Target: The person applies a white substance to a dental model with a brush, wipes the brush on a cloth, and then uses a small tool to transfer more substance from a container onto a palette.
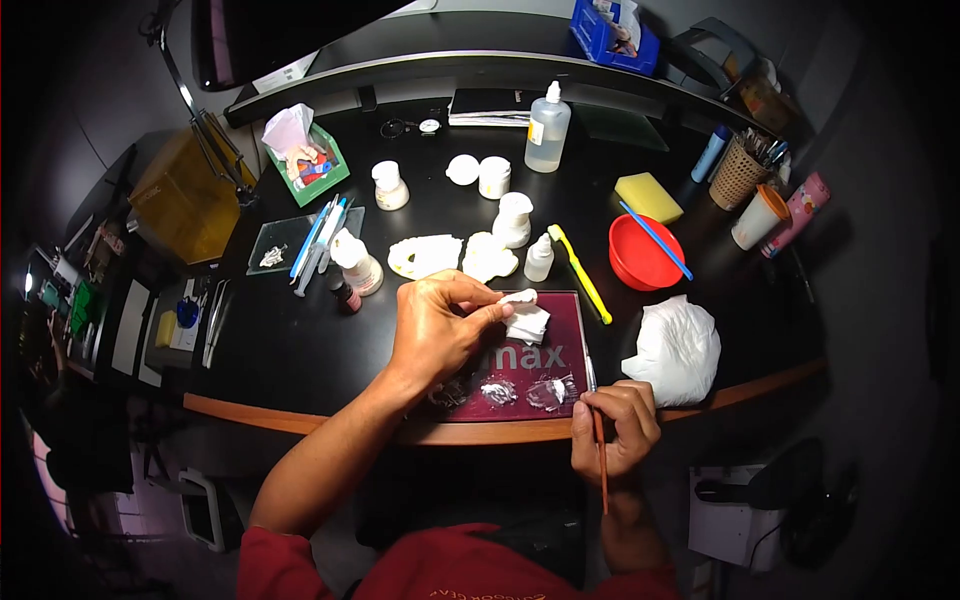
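Note:
My left hand point(440, 325) is closed, pinching a small white piece point(519, 297) between thumb and fingertips. Just below that piece lies a folded white tissue point(527, 325) on a dark red plate point(568, 320) with grey lettering. My right hand point(622, 425) grips a thin brush point(602, 455) with a reddish-brown handle, its tip pointing up and away from me beside the plate's right edge. Smears of white paste point(498, 392) sit along the plate's near side. What the white piece is exactly cannot be made out.
A white padded bundle point(680, 350) lies right of my right hand. Beyond stand a red bowl point(625, 262) with a blue stick across it, a yellow toothbrush point(582, 278), a dropper bottle point(539, 260), white jars point(358, 265), a tall squeeze bottle point(546, 135) and a yellow sponge point(648, 198).

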Demonstrator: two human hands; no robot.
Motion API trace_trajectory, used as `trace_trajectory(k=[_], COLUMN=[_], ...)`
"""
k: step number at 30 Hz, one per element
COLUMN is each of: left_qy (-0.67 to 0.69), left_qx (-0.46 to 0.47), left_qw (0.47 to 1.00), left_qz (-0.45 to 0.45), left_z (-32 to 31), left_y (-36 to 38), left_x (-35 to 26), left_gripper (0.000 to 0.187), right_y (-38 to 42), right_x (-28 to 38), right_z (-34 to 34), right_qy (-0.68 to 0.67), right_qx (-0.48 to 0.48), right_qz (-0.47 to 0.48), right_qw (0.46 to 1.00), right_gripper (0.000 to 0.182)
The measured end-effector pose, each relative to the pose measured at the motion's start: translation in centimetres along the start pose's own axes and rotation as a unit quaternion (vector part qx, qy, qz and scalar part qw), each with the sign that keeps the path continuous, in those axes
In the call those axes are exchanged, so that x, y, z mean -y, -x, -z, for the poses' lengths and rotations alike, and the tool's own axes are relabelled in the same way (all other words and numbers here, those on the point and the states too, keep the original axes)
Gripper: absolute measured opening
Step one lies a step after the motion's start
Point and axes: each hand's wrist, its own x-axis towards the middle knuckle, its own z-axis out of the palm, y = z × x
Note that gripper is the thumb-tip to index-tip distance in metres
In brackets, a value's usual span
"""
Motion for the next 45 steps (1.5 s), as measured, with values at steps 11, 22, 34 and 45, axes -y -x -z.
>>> trace_trajectory(k=[11,22,34,45], left_qy=[-0.108,-0.139,-0.102,-0.063], left_qx=[0.004,0.016,0.005,-0.216], left_qw=[0.994,0.989,0.995,0.974], left_qz=[-0.03,-0.04,0.004,-0.011], left_z=[-0.1,0.1,1.7,10.1], left_y=[1.2,1.3,1.2,15.2], left_x=[0.6,0.1,-1.7,-0.4], left_gripper=[0.02,0.02,0.029,0.015], right_y=[-0.1,-0.1,-3.0,-5.2], right_x=[-0.1,-0.2,1.0,-2.7], right_z=[0.2,0.1,1.9,2.8], right_qy=[-0.003,0.007,-0.031,0.081], right_qx=[0.002,0.003,0.101,0.261], right_qz=[0.015,0.017,-0.008,0.148], right_qw=[1.0,1.0,0.994,0.95], right_gripper=[0.017,0.017,0.019,0.024])
